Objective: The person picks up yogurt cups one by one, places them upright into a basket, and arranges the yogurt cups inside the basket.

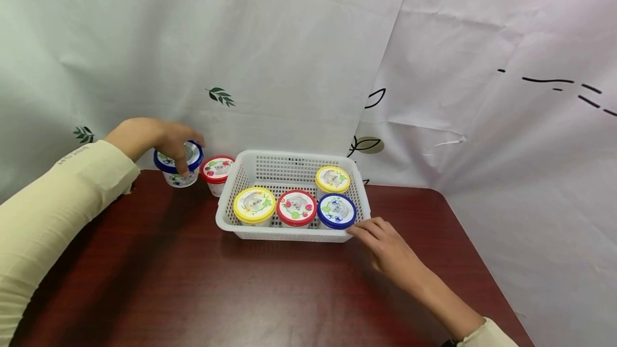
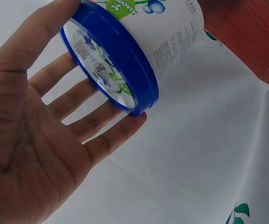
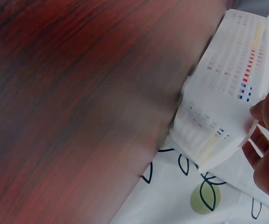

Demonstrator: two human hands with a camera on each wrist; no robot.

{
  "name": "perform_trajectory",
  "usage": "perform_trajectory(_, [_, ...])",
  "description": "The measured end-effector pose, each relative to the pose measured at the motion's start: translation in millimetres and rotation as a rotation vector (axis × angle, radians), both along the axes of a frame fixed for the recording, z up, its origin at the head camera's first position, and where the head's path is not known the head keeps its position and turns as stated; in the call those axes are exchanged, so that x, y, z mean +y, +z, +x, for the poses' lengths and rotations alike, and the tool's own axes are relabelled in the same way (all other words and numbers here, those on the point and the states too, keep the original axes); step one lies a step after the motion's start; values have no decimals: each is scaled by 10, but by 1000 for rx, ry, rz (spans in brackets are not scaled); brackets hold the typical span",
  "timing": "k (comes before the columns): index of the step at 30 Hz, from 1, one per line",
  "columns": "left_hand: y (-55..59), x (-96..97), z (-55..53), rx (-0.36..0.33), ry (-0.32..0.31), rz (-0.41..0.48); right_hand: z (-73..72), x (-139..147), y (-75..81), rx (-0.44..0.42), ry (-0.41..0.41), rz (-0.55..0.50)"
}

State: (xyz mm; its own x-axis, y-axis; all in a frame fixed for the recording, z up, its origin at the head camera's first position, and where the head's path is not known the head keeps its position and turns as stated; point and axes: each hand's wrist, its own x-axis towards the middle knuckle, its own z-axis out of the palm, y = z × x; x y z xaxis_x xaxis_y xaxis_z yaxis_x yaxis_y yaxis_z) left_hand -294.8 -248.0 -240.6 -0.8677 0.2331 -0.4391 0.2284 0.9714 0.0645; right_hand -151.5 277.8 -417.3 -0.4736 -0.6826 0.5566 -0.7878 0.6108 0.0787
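My left hand (image 1: 175, 141) reaches to the far left and grips a blue-lidded tub (image 1: 181, 180) from above. In the left wrist view, thumb and fingers spread around the tub's blue lid (image 2: 146, 88), and blueberries are printed on its white side. At the front right corner of a white perforated basket (image 1: 294, 235), my right hand (image 1: 388, 248) pinches the rim, with the thumb outside in the right wrist view. Inside the basket are two yellow-lidded tubs (image 1: 254, 205), a red-lidded tub (image 1: 296, 208) and another blue-lidded tub (image 1: 337, 210), lids up.
Another red-lidded tub (image 1: 217, 169) stands between the held tub and the basket's left wall. All this is at the back of a dark red wooden table (image 1: 270, 293). A white printed cloth (image 1: 299, 68) hangs right behind the table and along its right side.
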Motion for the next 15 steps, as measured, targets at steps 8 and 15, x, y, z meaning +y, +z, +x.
perform_trajectory(8, [77, 71, 34, 31, -29, 6, -3, 5, 14, 2, -1, -4])
perform_trajectory(15, [109, 218, 38, 63, -70, 12, -7, 4, 6, -3, -3, -4])
